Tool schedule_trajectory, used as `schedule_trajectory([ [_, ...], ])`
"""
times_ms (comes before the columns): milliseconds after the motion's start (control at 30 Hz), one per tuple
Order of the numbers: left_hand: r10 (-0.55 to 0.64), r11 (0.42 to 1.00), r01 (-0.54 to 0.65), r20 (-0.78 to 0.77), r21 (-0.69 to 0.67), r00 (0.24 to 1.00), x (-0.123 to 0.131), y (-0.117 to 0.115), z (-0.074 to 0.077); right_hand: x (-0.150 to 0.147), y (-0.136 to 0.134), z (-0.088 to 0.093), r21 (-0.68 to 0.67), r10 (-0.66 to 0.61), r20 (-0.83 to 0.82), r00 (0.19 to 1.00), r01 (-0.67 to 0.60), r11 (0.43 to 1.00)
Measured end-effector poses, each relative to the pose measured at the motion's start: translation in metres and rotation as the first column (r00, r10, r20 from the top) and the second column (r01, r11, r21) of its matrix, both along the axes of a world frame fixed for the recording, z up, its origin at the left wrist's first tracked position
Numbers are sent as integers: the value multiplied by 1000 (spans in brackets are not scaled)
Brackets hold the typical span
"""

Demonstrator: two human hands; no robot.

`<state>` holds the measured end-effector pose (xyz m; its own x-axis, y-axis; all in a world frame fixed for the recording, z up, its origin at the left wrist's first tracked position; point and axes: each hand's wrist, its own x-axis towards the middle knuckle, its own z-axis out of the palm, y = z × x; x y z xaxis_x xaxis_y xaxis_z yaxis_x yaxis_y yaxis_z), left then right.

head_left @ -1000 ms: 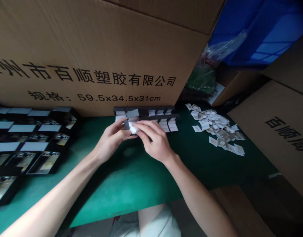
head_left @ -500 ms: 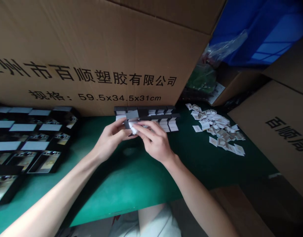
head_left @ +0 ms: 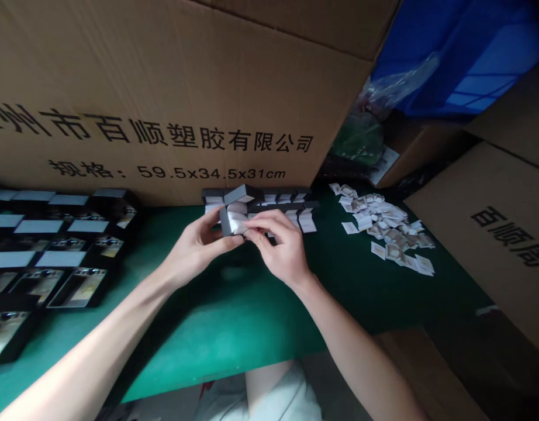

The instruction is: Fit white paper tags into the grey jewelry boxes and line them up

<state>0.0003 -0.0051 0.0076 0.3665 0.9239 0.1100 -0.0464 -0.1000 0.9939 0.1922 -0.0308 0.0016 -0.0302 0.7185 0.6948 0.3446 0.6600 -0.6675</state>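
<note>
My left hand grips a small dark gift box by its left side, thumb along the front. The box is tilted toward me with its hinged lid raised. Inside lies a soft white pad. My right hand has thumb and forefinger pinched at the pad's right edge; the exact fingertip contact is partly hidden. Just behind the hands stand two rows of similar small open boxes with white linings.
Larger black boxes with pale panels stand in rows at the left. A pile of small white packets lies on the green table at right. A big cardboard carton walls off the back; another carton stands at right.
The box in my left hand has tipped so that its lid and white interior show more. My right fingers have drawn slightly right, uncovering the pad.
</note>
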Motion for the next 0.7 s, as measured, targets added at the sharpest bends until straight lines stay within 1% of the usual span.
schedule_trajectory([
  [100, 59, 997, -57, 43, -43, 997, 1, -1, 0, 0, 0, 0, 16, 18, 2, 1000, -18, 1000],
  [200, 104, 992, -96, 106, -84, 989, 3, -1, -1, -2, 0, 0, 19, 9, 20, 1000, -9, 1000],
  [300, 123, 989, -114, 85, -95, 989, 5, -3, 0, -3, 0, -2, 48, -14, 58, 998, 11, 999],
  [433, 160, 985, -156, 48, -70, 986, 5, -4, 1, -4, 0, -4, 86, -3, 64, 998, -3, 996],
  [500, 161, 986, -156, 72, -65, 984, 3, -3, -1, -5, -1, -4, 98, 2, 56, 998, -8, 995],
  [600, 116, 993, -112, 134, -43, 984, 1, -1, -5, -6, -1, -3, 107, 8, 32, 999, -12, 994],
  [700, 101, 995, -100, 159, -12, 982, 1, -1, -7, -7, -2, -3, 93, -24, 27, 999, 22, 995],
])
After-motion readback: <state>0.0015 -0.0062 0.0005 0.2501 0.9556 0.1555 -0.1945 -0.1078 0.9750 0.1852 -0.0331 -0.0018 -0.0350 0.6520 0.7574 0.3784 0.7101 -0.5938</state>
